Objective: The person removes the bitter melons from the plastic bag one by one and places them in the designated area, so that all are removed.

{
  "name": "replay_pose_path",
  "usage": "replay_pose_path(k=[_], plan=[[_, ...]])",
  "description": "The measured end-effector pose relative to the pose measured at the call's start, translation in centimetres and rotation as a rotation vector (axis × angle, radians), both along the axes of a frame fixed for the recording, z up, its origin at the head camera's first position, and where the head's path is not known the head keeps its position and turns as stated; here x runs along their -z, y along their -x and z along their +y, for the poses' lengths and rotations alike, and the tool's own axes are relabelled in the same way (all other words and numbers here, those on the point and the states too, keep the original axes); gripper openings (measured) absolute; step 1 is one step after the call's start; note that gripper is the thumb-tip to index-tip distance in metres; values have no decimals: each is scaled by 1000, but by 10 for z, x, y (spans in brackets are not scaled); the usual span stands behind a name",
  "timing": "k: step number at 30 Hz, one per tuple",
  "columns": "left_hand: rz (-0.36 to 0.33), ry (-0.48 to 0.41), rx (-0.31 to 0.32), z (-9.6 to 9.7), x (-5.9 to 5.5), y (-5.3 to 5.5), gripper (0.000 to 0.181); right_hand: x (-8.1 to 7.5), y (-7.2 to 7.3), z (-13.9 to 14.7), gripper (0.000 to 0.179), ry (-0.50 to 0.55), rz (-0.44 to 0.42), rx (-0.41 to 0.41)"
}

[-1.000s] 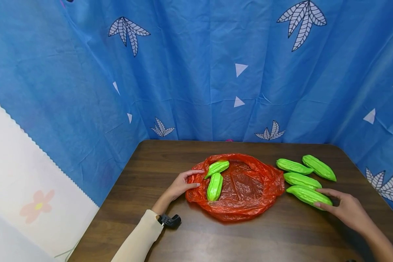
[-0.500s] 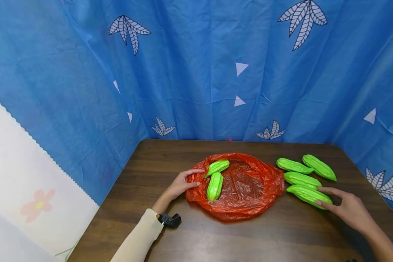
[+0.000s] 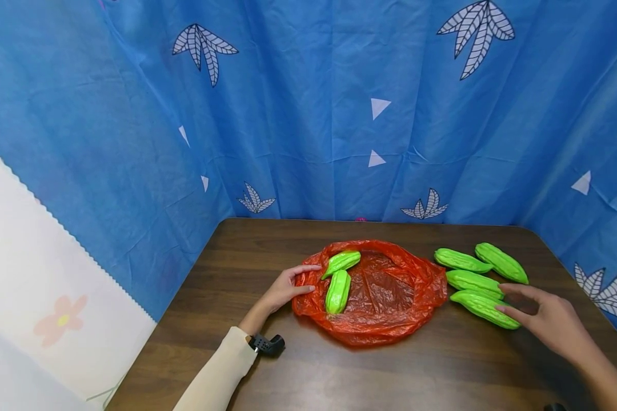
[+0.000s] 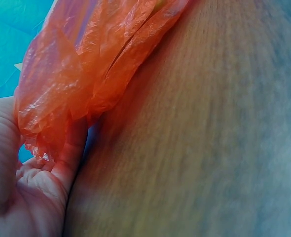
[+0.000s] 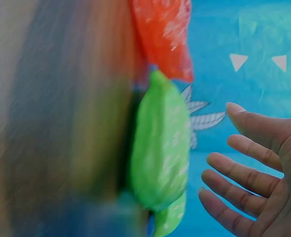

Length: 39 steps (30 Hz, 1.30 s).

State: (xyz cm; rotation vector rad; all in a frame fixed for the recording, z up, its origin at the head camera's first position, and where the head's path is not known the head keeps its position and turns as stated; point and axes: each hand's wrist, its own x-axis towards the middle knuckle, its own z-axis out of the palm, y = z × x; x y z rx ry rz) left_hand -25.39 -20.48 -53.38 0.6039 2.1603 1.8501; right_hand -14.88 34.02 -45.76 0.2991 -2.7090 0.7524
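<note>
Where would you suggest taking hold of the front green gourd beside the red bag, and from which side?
I'd likely grip the front green gourd across its thick end, right hand coming from the right and above: that end faces the hand, while the tapered tip points toward the red bag and another gourd crowds its far side.

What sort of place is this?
Probably a curtained-off corner indoors, though I can't see the whole room. A dark-brown, wood-grained table stands before blue, leaf-printed cloth curtains, with a white, flower-printed sheet at the left.
</note>
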Motion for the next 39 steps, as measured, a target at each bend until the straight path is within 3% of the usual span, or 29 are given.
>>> replay_pose_path(k=[11,22,32,39], plan=[[-11,2,0,1,-2,0,50,-25,0,-43,40,32,65,-77],[-21,6,-3,1,-1,-1,51,-35,7,-82,34,82,28,-165],[-13,-5,0,0,-2,-2,51,-28,13,-119,38,104,39,-222],[-18,-7,9,0,-3,-1,51,-20,19,-143,40,107,1,-228]])
